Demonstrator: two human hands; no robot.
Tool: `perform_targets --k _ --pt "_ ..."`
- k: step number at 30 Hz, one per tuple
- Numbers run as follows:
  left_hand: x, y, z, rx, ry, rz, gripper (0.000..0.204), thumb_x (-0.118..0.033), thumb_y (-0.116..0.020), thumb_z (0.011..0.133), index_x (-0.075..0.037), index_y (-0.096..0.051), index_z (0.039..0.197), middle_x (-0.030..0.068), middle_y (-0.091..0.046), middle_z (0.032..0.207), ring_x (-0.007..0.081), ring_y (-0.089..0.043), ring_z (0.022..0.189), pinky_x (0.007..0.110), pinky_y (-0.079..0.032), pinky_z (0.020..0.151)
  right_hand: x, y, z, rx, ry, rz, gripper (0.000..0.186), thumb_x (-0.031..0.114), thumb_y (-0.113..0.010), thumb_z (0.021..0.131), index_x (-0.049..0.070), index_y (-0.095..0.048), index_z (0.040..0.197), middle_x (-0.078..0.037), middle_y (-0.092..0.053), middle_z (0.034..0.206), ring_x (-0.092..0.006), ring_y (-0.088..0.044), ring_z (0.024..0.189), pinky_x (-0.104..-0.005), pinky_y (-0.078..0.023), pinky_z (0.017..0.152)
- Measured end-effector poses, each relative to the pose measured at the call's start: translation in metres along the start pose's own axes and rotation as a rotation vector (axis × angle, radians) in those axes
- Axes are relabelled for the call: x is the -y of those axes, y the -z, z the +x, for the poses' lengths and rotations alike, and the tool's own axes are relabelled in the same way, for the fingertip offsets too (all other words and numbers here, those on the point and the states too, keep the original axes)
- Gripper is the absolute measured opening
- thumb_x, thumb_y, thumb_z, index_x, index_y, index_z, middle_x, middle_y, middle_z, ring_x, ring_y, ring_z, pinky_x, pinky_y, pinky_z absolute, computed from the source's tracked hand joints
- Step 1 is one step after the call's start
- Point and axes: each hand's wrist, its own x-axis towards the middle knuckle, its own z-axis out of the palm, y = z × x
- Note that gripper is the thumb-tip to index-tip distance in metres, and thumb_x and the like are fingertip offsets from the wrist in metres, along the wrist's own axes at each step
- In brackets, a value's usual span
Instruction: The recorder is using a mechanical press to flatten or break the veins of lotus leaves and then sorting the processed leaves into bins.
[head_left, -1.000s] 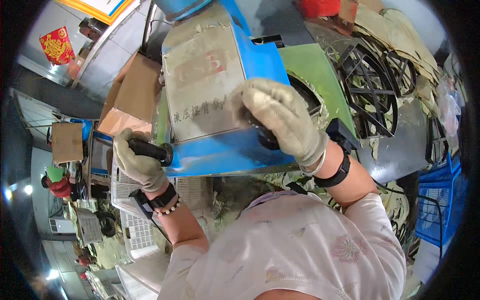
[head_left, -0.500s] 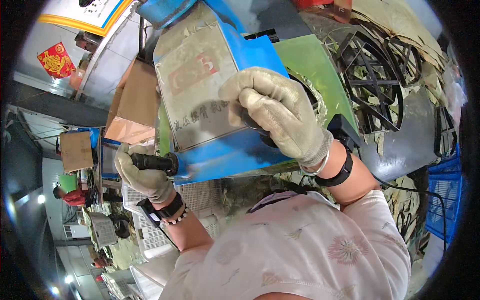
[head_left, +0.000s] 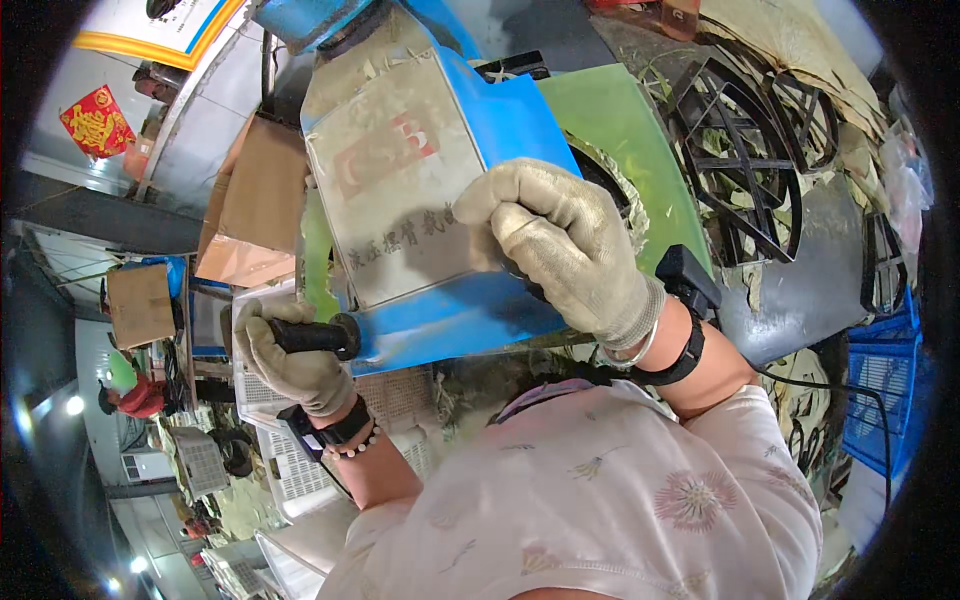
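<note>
Blue press head has pale label plate on top w/ faded red logo & row of blk characters. Gloved L hand curls round blk handle at head's L front; gloved R hand, knuckles up, fisted round mostly hidden 2nd handle, R front.

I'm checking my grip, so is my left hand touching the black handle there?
Touching. The head view shows your gloved left hand curled around the black handle, its outer end inside the fingers.
</note>
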Motion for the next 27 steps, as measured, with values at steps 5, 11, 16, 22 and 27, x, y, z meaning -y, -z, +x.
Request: perform_targets --k 5,11,16,22,27 --pt "0.011 0.002 -0.008 -0.038 0.051 -0.062 0.026 -0.026 -0.048 0.102 -0.005 -0.06 0.112 0.0075 -0.059 0.073 0.0185 -0.056 0.066 0.033 -0.05 0.065 -0.007 0.008 -0.003 0.026 0.028 0.022 0.024 0.014 -0.048 0.1 0.0 -0.066 0.108 -0.004 -0.065 0.083 -0.0084 -0.058 0.073 -0.0233 -0.045 0.062" --pt "0.024 0.006 -0.011 0.037 -0.01 0.003 0.028 -0.028 -0.048 0.102 -0.005 -0.06 0.113 0.0071 -0.059 0.072 0.0183 -0.056 0.067 0.033 -0.049 0.066 -0.019 0.011 -0.006 0.019 0.02 -0.01 0.024 0.014 -0.048 0.101 0.0 -0.066 0.108 -0.005 -0.065 0.083 -0.0084 -0.058 0.071 -0.0232 -0.045 0.061" --pt "0.032 0.006 -0.01 -0.052 -0.113 0.104 0.028 -0.029 -0.051 0.102 -0.003 -0.061 0.102 0.0071 -0.054 0.085 0.0152 -0.052 0.072 0.028 -0.047 0.064 -0.025 0.012 -0.007 0.043 0.042 0.034 0.025 0.013 -0.046 0.102 -0.002 -0.065 0.11 -0.007 -0.065 0.086 -0.0102 -0.059 0.075 -0.0253 -0.048 0.066" --pt "0.031 0.019 0.005 -0.059 -0.176 0.322 0.039 -0.035 -0.044 0.107 0.0 -0.062 0.099 0.0078 -0.056 0.093 0.0163 -0.051 0.077 0.028 -0.046 0.064 -0.017 -0.006 -0.01 0.05 0.157 -0.038 0.026 0.015 -0.05 0.102 -0.004 -0.063 0.115 -0.009 -0.065 0.092 -0.0159 -0.062 0.083 -0.0317 -0.052 0.078" --pt "0.046 0.043 0.049 -0.077 -0.277 0.464 0.042 -0.032 -0.037 0.108 0.001 -0.061 0.098 0.0109 -0.059 0.095 0.0174 -0.052 0.073 0.029 -0.046 0.06 -0.044 -0.01 -0.008 0.164 0.412 -0.341 0.053 0.044 -0.068 0.094 -0.003 -0.063 0.119 -0.015 -0.068 0.101 -0.0314 -0.067 0.093 -0.0404 -0.052 0.087"
